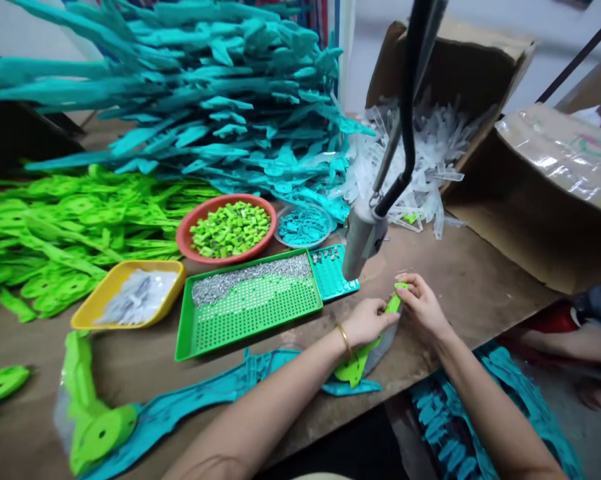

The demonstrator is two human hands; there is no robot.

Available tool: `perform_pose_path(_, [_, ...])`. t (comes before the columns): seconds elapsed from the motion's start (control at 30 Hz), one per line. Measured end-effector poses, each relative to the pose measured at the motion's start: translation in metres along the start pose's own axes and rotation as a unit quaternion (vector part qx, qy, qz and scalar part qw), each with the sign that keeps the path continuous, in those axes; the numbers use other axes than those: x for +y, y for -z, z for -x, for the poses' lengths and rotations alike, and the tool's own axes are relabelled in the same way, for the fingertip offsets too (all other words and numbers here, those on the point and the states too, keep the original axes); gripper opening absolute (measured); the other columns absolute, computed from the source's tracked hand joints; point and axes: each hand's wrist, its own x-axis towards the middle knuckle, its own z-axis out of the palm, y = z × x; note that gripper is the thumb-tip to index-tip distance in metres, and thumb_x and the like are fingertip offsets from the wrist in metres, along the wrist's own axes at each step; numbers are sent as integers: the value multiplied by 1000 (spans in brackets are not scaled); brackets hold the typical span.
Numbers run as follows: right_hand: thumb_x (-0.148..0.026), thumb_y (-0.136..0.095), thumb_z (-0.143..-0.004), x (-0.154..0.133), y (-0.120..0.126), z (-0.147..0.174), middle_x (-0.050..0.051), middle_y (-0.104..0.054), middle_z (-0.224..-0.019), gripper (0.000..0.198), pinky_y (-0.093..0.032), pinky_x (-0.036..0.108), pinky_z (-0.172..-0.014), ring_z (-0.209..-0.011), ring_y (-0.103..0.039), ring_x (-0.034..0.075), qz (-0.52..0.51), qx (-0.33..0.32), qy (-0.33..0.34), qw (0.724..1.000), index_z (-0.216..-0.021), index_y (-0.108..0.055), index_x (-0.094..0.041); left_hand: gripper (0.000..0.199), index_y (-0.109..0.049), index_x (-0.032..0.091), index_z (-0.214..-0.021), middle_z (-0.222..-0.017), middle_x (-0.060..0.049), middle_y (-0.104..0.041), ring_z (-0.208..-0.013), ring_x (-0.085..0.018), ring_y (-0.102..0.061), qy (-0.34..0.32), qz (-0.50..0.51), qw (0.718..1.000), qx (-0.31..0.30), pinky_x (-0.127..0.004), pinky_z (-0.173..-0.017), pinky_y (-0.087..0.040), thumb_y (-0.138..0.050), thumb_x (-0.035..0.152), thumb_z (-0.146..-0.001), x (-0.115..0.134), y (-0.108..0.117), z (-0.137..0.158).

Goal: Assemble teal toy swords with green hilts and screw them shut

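My left hand (368, 323), with a gold bangle at its wrist, is closed around a bright green plastic piece (353, 370) that has a clear plastic strip (383, 347) along its side. The fingers of my right hand (425, 308) pinch the upper end of the same piece. Beneath my left forearm lies a long teal plastic piece (195, 393). At its left end sits another green piece (100, 430) with a clear strip. A grey cylindrical tool (363, 243), probably an electric screwdriver, hangs on a black cable just above my hands.
A green perforated tray (250, 327) of small metal screws stands beside a teal tray (338, 280). Behind are a red bowl (183, 233) of green bits, a yellow tray (80, 320), and piles of teal parts (220, 100) and green parts (70, 227). Cardboard boxes (555, 213) stand right, near another person's arm.
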Motion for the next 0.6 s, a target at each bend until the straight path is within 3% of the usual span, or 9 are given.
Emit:
perform_pose_path(0.07, [-39, -77, -73, 4, 0, 2, -3, -59, -80, 34, -47, 20, -66, -73, -60, 10, -9, 6, -6, 1000, -94, -54, -24, 26, -58, 14, -67, -57, 5, -44, -56, -10, -39, 10, 44, 999, -22, -25, -54, -29, -61, 38, -77, -6, 2, -10])
perform_pose_path(0.17, [-42, -75, -73, 7, 0, 4, -3, -60, -80, 38, -47, 22, -66, -72, -61, 12, -21, 14, -40, 999, -99, -53, -26, 33, -50, 16, -60, -54, 7, -34, -55, -8, -31, 13, 107, 994, -36, -25, -53, -23, -61, 45, -71, -14, 2, -12])
perform_pose_path(0.27, [-46, -73, -74, 6, 0, 8, -1, -62, -82, 39, -46, 24, -67, -72, -59, 13, 26, -21, -61, 998, -103, -58, -25, 38, -48, 17, -61, -56, 6, -34, -57, -9, -30, 6, 145, 988, -45, -25, -55, -23, -61, 52, -66, -15, 1, -9])
perform_pose_path(0.4, [-49, -67, -79, 10, -3, 12, 2, -64, -81, 30, -46, 27, -72, -76, -58, 16, 123, -93, -50, 987, -83, -66, -19, 40, -49, 16, -63, -59, 5, -36, -59, -9, -29, -1, 169, 984, -52, -26, -57, -23, -60, 54, -63, -18, 1, -11])
perform_pose_path(0.6, [-51, -64, -80, 19, -5, 13, 1, -63, -75, 34, -45, 26, -68, -72, -56, 15, 112, -77, -31, 990, -78, -65, -17, 37, -46, 16, -59, -58, 6, -31, -59, -9, -26, 9, 196, 979, -57, -26, -56, -19, -62, 50, -65, -19, 1, -11])
